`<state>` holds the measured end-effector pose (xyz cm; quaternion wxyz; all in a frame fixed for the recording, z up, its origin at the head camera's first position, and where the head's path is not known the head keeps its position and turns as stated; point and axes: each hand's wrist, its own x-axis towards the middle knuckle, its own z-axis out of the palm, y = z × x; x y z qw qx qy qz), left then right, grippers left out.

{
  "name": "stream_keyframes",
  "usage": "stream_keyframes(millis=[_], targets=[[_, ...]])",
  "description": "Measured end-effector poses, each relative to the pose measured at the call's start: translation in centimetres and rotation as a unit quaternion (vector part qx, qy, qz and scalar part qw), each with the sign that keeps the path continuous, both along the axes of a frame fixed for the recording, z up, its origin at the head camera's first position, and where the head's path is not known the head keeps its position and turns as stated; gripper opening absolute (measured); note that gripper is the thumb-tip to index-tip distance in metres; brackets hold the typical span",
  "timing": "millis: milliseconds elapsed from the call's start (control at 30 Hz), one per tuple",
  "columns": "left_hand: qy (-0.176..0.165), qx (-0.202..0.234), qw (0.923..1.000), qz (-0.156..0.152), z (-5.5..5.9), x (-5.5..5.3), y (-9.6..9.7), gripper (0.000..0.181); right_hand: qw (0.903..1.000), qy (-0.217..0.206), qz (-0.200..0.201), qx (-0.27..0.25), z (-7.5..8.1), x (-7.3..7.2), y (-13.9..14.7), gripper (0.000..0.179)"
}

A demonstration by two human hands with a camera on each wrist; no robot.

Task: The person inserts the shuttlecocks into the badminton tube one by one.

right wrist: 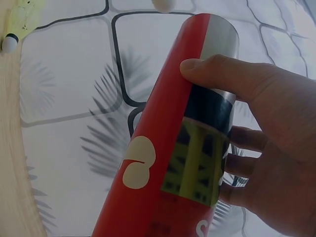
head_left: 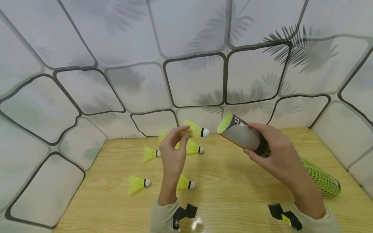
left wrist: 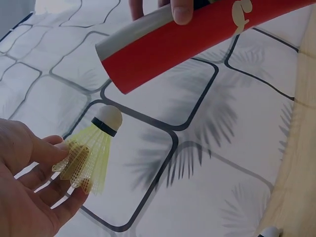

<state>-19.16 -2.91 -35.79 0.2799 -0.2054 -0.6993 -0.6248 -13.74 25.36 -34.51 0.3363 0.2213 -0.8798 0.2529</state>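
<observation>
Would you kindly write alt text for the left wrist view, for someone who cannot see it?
The left hand holds a yellow shuttlecock, its white tip near but not touching a red and grey tube in the right hand. Behind is a patterned backdrop.

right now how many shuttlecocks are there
6 shuttlecocks: one in the left hand; on the table, two left of it, two right, one mostly hidden behind. The gray-red tube may hide more.
</observation>
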Motion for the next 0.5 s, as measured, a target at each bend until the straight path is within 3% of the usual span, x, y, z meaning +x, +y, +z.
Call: stream_keyframes(millis=[200, 333, 500], targets=[[0.015, 0.017, 0.9997, 0.009, 0.9, 0.9, -0.1, 0.021, 0.9999, -0.003, 0.015, 0.001, -0.2, -0.2, -0.8, 0.083], [0.046, 0.025, 0.9986, 0.004, 1.1, 1.4, 0.4, 0.02, 0.9996, -0.013, 0.023, 0.003, -0.2, -0.2, -1.3, 0.082], [0.084, 0.005, 0.9964, 0.006, 1.0, 1.6, 1.2, 0.02, 0.9993, -0.024, 0.028, 0.005, -0.2, -0.1, -1.9, 0.081]])
